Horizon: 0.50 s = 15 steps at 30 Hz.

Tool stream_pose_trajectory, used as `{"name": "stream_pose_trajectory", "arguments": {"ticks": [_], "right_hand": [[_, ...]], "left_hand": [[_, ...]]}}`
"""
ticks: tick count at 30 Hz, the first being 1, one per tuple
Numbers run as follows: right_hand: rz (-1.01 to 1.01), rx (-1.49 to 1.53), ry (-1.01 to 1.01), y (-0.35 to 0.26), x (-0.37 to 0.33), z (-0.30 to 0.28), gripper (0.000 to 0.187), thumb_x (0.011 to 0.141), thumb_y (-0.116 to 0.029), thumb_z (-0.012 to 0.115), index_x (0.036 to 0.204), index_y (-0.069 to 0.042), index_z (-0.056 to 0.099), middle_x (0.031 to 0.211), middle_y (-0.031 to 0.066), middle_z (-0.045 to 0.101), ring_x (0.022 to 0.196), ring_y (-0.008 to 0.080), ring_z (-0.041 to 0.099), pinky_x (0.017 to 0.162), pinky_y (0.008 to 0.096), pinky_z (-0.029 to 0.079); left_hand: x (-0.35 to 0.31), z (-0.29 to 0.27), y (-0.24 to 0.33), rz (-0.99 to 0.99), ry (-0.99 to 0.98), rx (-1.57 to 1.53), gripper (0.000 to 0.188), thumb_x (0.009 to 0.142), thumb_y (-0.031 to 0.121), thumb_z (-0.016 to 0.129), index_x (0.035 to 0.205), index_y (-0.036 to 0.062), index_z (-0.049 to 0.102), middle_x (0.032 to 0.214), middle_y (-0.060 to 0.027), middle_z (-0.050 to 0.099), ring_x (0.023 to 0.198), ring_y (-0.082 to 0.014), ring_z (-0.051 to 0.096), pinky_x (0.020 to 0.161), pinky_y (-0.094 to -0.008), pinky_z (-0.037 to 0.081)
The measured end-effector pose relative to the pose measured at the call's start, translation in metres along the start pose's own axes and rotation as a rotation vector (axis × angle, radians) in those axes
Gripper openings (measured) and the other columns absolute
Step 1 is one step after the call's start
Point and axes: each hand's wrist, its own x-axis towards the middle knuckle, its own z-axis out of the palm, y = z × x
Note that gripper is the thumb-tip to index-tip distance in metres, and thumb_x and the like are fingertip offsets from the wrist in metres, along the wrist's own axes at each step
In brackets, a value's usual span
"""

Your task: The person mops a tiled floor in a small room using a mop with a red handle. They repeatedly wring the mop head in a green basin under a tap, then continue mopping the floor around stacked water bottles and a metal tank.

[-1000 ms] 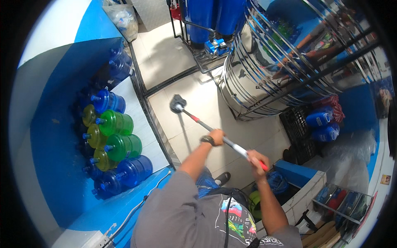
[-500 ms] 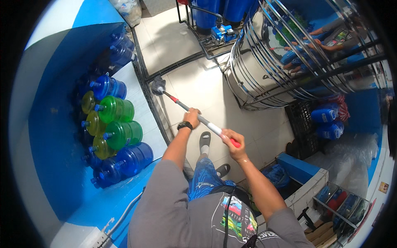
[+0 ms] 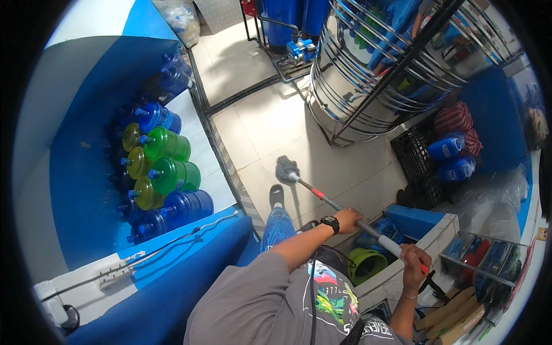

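A mop (image 3: 331,202) with a grey and red pole slants across the floor, its grey string head (image 3: 286,170) resting on the pale tiles (image 3: 241,133) just beyond my foot. My left hand (image 3: 347,221), with a black watch on its wrist, is closed around the middle of the pole. Farther up, near the red end, my right hand (image 3: 415,264) grips the white and grey handle. Below the pole, a lime-green bucket (image 3: 368,264) stands inside a low walled basin (image 3: 425,230), partly hidden by my body.
Large blue, green and yellow water jugs (image 3: 172,172) lie stacked along the left wall. A shiny metal tank (image 3: 345,98) stands in a black frame at the far right, near a blue pump (image 3: 301,52). Black crates (image 3: 415,154) and blue containers (image 3: 445,148) sit to the right.
The mop head has come from the dark floor strip at the left toward me and to the right. Both hands have swung right with the pole, and the green bucket now shows.
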Motion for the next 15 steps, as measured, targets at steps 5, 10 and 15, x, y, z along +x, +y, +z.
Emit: {"name": "stream_pose_trajectory", "arguments": {"ticks": [5, 10, 15], "right_hand": [[-0.115, 0.133, -0.018, 0.006, -0.034, 0.0, 0.024, 0.09, -0.016, 0.064, 0.072, -0.006, 0.051, 0.068, 0.0078, 0.054, 0.075, 0.0228, 0.056, 0.083, 0.0477, 0.053], [-0.139, 0.298, 0.017, 0.044, -0.035, 0.058, 0.018, 0.087, -0.013, 0.063, 0.075, -0.005, 0.053, 0.072, 0.0079, 0.056, 0.073, 0.0226, 0.054, 0.084, 0.0485, 0.053], [-0.038, 0.285, -0.14, 0.083, -0.01, 0.165, 0.018, 0.09, -0.004, 0.06, 0.072, 0.0, 0.059, 0.079, 0.0095, 0.065, 0.075, 0.0221, 0.062, 0.087, 0.0415, 0.053]], "left_hand": [[-0.015, 0.008, 0.024, -0.06, -0.227, 0.054, 0.027, 0.075, 0.022, 0.073, 0.1, 0.0142, 0.076, 0.096, -0.0166, 0.074, 0.098, -0.0388, 0.07, 0.088, -0.0507, 0.056], [-0.053, -0.021, -0.029, -0.179, -0.266, 0.154, 0.029, 0.075, 0.025, 0.074, 0.103, 0.0167, 0.078, 0.098, -0.0151, 0.076, 0.097, -0.0368, 0.071, 0.089, -0.0494, 0.057], [-0.124, -0.102, -0.133, -0.209, -0.072, 0.243, 0.024, 0.079, 0.025, 0.076, 0.1, 0.0144, 0.077, 0.097, -0.0145, 0.075, 0.096, -0.0356, 0.071, 0.089, -0.0486, 0.056]]}}
